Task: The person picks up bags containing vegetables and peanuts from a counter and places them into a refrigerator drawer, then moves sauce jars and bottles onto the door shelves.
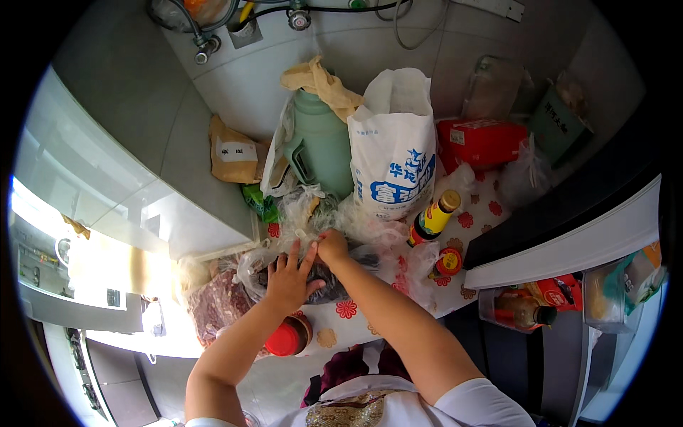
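My left hand [288, 282] lies with its fingers stretched out over a clear plastic bag [252, 270] that has dark contents. Just beside it, my right hand [332, 248] is closed, its fingertips pinching the thin plastic of the bag. The two hands almost touch at the fingertips. Below my left wrist stands a jar with a red lid [283, 339]. A bag of reddish-brown dry goods [219, 302] sits to the left of my left hand. More crumpled clear plastic [370, 224] lies beyond and right of my right hand.
Behind stand a green thermos jug [320, 142], a white sack [395, 153] and a brown paper bag [233, 153]. To the right are a sauce bottle [434, 217], a red-lidded jar [448, 263] and a red box [482, 142]. An open fridge door [562, 235] flanks the flower-patterned tabletop [346, 309].
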The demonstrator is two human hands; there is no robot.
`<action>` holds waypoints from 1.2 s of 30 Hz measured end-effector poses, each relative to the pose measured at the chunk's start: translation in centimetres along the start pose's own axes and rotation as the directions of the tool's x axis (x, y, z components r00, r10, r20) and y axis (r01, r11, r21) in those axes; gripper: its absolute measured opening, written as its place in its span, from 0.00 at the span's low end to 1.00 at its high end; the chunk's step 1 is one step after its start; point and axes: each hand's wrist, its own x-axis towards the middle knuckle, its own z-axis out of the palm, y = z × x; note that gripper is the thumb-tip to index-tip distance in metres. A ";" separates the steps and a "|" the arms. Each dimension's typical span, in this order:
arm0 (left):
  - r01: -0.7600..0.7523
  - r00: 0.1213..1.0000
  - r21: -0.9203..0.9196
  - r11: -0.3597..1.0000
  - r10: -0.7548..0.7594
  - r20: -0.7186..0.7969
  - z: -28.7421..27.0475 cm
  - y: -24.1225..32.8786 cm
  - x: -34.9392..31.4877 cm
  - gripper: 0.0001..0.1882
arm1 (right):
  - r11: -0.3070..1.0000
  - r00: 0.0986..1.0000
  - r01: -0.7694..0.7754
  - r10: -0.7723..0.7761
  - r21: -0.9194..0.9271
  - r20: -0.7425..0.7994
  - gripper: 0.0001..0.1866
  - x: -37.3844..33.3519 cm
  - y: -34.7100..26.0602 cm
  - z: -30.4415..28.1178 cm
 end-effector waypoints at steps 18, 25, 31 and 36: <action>-0.409 0.892 -0.595 0.692 0.440 -0.102 5.6 -4.8 4.8 0.10 | 0.498 0.783 0.543 -0.591 -0.676 0.193 0.30 -14.2 1.0 -5.5; -0.356 0.920 -0.567 0.743 0.385 -0.073 5.1 -4.0 3.1 0.11 | 0.669 0.781 0.475 -0.619 -0.571 -0.075 0.18 -7.6 -0.6 -9.0; -0.354 0.920 -0.503 0.788 0.391 -0.035 5.3 -4.0 3.0 0.15 | 0.348 0.746 0.368 -0.664 -0.862 0.051 0.21 -1.1 3.6 -9.3; -0.310 0.929 -0.407 0.859 0.365 0.062 3.8 -4.5 2.2 0.21 | 0.581 0.861 0.353 -0.508 -0.733 0.012 0.24 -2.8 4.6 -12.2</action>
